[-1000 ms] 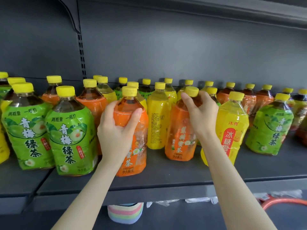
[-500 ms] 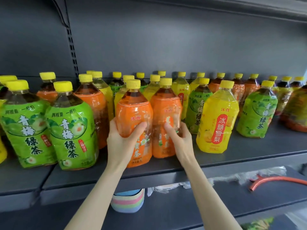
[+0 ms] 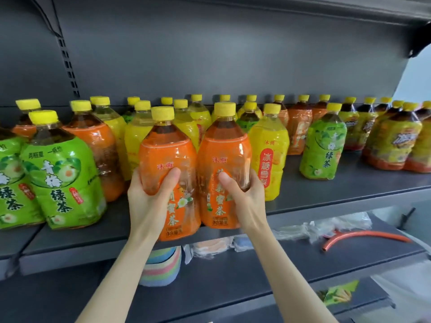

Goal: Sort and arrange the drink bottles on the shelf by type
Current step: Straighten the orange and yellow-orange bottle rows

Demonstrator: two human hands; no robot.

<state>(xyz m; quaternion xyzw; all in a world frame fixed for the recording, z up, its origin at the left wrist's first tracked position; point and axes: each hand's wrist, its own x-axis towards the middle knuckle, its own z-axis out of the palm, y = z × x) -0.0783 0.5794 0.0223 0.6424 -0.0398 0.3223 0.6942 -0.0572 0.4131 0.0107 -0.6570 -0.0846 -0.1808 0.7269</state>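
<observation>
Left hand fingers clamped on orange bottle; right hand clamped on second orange bottle. Pair touching at shelf front edge. Step: grouping orange teas. Next, likely: set pair beside third orange bottle, steady, upright.

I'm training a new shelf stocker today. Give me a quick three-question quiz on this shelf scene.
1. True or false: the left hand and right hand each grip an orange bottle.
2. The front bottle just right of the held pair is: A green; B yellow; C blue.
3. Fill in: every cap in view is ___.
Key: 1 true; 2 B; 3 yellow.
</observation>
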